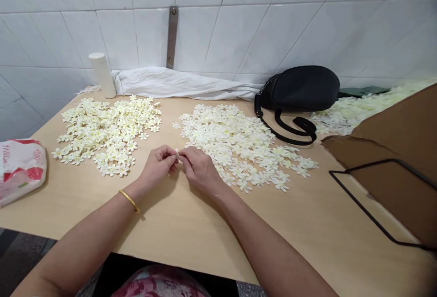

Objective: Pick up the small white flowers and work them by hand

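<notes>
My left hand (162, 163) and my right hand (198, 165) meet fingertip to fingertip above the table. Both are closed in a pinch on a small whitish piece, most likely a flower, almost wholly hidden by the fingers. To the left of my hands lies a heap of small cream-white flowers (109, 128) with yellowish centres. A second heap of white flowers (232, 138) spreads behind and to the right of my right hand. A gold bracelet (129, 201) circles my left wrist.
A white bottle (103, 76) and a white cloth (184, 84) stand along the tiled wall. A black bag (303, 88) with its strap lies at the back right. Cardboard (403, 151), a black wire frame (368, 219) and more flowers (368, 106) are on the right. A red-white packet (23, 167) sits left.
</notes>
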`<state>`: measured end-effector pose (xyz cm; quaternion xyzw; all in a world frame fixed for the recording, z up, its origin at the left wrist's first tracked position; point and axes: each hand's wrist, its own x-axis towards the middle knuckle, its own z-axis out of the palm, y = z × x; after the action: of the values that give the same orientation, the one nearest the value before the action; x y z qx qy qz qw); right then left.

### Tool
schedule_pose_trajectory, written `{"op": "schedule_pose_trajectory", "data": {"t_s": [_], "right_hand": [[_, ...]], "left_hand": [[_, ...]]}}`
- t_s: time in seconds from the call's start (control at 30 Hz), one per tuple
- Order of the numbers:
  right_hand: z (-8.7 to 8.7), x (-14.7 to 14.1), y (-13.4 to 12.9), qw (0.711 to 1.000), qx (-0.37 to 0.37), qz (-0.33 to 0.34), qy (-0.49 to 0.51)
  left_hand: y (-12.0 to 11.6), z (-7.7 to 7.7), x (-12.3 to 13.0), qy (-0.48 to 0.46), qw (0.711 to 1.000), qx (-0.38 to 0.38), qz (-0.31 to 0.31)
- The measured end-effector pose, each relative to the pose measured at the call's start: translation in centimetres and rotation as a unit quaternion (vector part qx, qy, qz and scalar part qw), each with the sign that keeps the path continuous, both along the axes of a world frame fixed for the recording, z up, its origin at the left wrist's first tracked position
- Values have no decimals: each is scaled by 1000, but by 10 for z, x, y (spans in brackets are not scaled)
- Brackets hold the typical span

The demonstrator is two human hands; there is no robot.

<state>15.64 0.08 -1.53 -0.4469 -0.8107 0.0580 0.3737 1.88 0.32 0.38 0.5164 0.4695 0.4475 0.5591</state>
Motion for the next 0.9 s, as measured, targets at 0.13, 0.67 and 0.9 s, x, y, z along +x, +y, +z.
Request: {"op": "schedule_pose_trajectory", "data": {"t_s": [0.13, 0.67, 0.9], "right_hand": [[-1, 1, 1, 998, 0, 2, -55], [1, 3, 1, 999, -16, 9, -50], [-1, 3, 2, 999, -11, 50, -1]], "left_hand": [[1, -1, 0, 15, 1000, -1, -6], [1, 1, -1, -51, 997, -48, -19], [1, 2, -1, -76, 995, -56, -10]]}}
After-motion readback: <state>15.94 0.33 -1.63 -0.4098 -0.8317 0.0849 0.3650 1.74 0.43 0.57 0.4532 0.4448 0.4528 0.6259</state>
